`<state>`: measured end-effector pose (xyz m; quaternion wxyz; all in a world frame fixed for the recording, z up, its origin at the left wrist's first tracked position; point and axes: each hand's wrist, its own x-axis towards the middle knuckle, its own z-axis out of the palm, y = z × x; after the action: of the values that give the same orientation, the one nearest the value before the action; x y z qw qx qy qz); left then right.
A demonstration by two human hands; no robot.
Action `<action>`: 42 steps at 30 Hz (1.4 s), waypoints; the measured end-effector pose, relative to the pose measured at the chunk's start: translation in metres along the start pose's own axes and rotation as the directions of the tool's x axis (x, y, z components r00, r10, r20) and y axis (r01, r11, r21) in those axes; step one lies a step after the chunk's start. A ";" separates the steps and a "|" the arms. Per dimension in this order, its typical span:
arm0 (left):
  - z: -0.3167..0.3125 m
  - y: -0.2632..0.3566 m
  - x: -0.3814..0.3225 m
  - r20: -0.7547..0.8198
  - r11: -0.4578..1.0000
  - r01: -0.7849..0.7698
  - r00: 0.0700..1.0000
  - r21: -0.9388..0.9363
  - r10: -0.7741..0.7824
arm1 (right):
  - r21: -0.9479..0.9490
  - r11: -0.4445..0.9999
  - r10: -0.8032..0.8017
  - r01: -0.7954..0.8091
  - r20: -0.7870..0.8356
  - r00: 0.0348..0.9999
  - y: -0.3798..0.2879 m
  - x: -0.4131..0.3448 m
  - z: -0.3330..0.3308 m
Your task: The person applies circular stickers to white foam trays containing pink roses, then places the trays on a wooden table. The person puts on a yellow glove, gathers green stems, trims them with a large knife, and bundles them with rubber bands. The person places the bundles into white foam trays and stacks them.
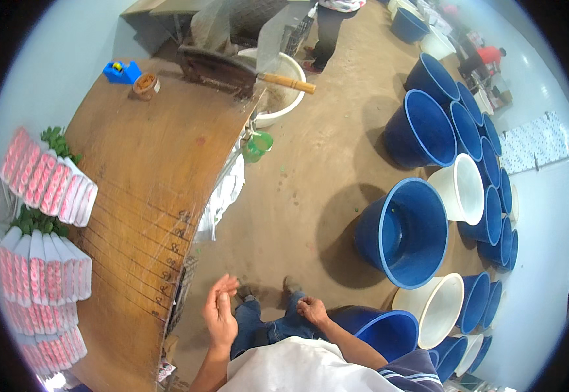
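My left hand [221, 313] is raised just off the right edge of a wooden table [166, 142], palm turned inward, fingers apart, holding nothing. Near my right thigh is my right hand [313, 309], its fingers curled; whether something small is inside cannot be seen. Along the table's left side lie wrapped bunches of pink-and-white flowers [44, 267] with green leaves. Marked lines and handwritten figures cross the tabletop. A blade cutter with a wooden handle [287, 82] stands at the far end, near a blue tape dispenser [122, 72] and a small round tub [146, 84].
Blue plastic buckets [414, 235] and white buckets [429, 308] stand in rows on the right. A large white tub [296, 105] and a green pail [257, 147] are beside the table's far end. One person [331, 32] stands beyond; another [488, 55] is far right.
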<state>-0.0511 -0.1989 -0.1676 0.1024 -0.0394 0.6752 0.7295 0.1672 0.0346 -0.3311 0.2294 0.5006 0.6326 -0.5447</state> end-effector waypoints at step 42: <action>0.755 0.169 0.761 0.150 0.710 -0.625 0.775 0.325 0.614 | 0.122 0.992 0.094 -0.020 -0.631 0.770 -0.351 0.394 -0.476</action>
<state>-0.7667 0.6128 -0.0873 -0.1320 0.2197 0.7681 0.5867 -0.1767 0.6565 -0.3553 -0.0089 0.6857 0.6269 -0.3697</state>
